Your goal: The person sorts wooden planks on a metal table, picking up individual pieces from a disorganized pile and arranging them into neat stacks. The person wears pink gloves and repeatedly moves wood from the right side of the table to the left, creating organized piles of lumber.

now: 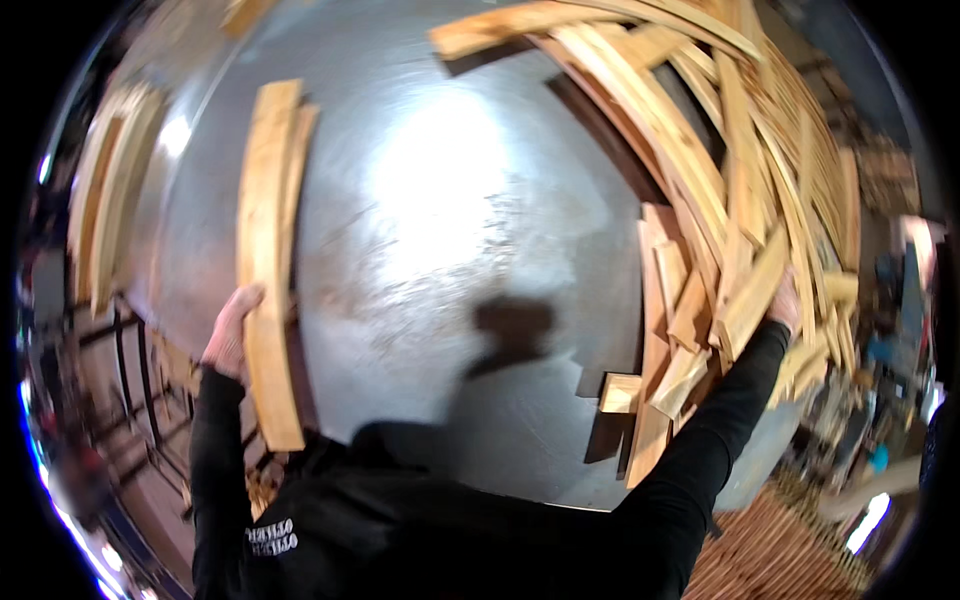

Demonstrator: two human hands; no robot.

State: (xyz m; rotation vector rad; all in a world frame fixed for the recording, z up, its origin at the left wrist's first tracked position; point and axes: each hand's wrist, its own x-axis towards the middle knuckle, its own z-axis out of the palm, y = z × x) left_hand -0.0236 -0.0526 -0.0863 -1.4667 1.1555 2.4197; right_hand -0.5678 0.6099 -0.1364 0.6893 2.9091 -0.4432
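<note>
At the left of the metal table, my left hand (232, 332) is closed on the near left edge of a long pale wooden board (264, 250). A second, narrower board (300, 165) lies partly beneath or behind it. My right arm stretches over to a jumbled wood pile (735, 180) on the right side. There my right hand (786, 303) grips the outer edge of a short wooden board (755, 290); its fingers are partly hidden. Just left of that pile, a small wooden block (621, 392) shows its square end.
The grey metal table (400, 330) shines under a lamp and carries my shadow. Beyond its left edge are more stacked boards (120, 200) and a dark metal frame (145, 375). At lower right, rows of thin wooden strips (770, 550) lie below the table's edge.
</note>
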